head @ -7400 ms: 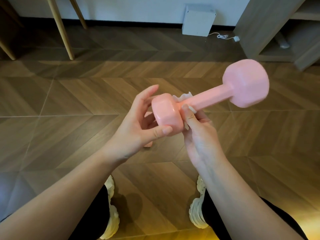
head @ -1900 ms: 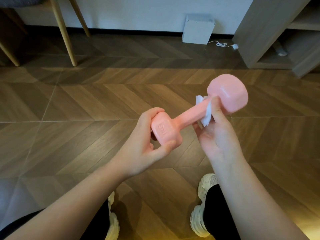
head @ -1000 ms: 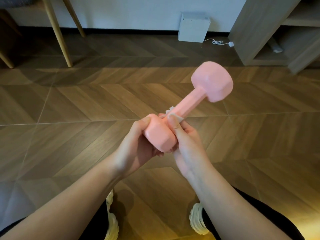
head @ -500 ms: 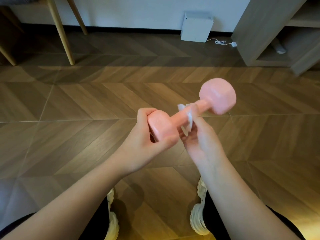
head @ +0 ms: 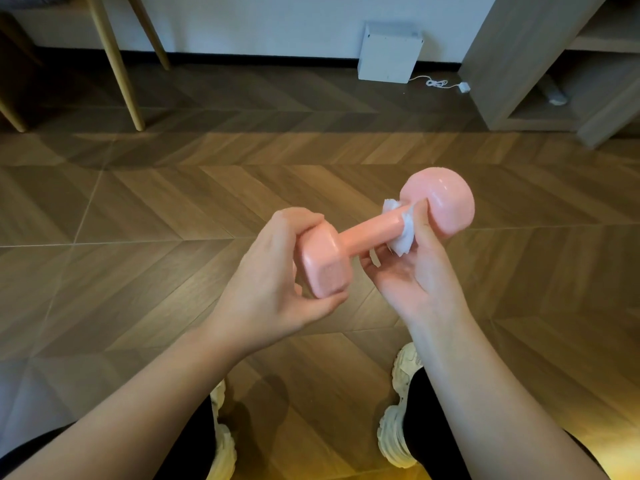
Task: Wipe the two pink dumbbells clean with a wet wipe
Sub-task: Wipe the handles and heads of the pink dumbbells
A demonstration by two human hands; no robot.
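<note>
Fingers of the left hand curl round the near head of one pink dumbbell, held above the wooden floor. The right hand pinches one wet wipe round its handle beside the far head. Beyond stand one shelf unit, three wooden legs and one white box. Forearms partly cover two shoes.

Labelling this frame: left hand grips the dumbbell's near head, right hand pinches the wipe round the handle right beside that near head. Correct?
Wrong end. The head view shows the wet wipe against the far head of the dumbbell, not the near one. Otherwise right: the left hand grips the near head, the right hand pinches the wipe round the handle.
</note>
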